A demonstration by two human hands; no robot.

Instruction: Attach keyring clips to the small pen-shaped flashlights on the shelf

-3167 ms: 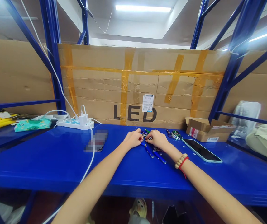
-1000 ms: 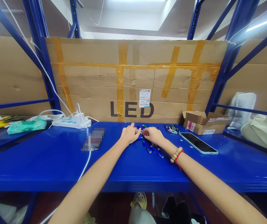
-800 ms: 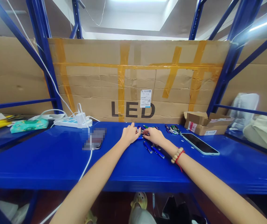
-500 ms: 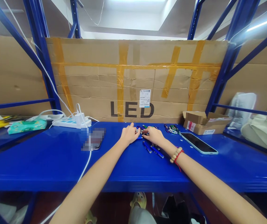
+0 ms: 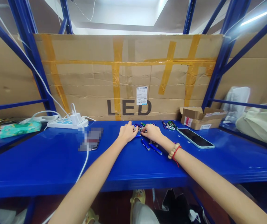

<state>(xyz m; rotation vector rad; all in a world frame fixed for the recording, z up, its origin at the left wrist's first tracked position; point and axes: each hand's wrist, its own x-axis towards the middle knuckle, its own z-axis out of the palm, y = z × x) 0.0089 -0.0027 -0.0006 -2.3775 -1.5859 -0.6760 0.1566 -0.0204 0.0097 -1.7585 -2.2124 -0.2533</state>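
A heap of small slim pen-like sticks (image 5: 143, 124), mostly blue with shiny metal parts, lies towards the back of the blue shelf. My left hand (image 5: 126, 133) rests at the heap's left side, its fingers stretched forward and its thumb apart, close to a blue stick (image 5: 138, 135). At the right side of the heap is my right hand (image 5: 152, 132), fingertips curled down and pressed together; what they pinch, if anything, is hidden. Nearer to me, two blue sticks, one left (image 5: 145, 144) and one right (image 5: 155, 148), lie slanted below my right hand.
Further right are a small group of sticks (image 5: 169, 125), a phone (image 5: 196, 138) and an opened carton (image 5: 194, 119). To the left are another phone (image 5: 97, 134), partly blurred, a white power strip (image 5: 60, 123) and a tissue pack (image 5: 20, 128). Cardboard (image 5: 88, 81) stands behind.
The view has turned slightly, so the scene sits a little further left. Both hands stay at the heap, with the right fingertips a little closer together.
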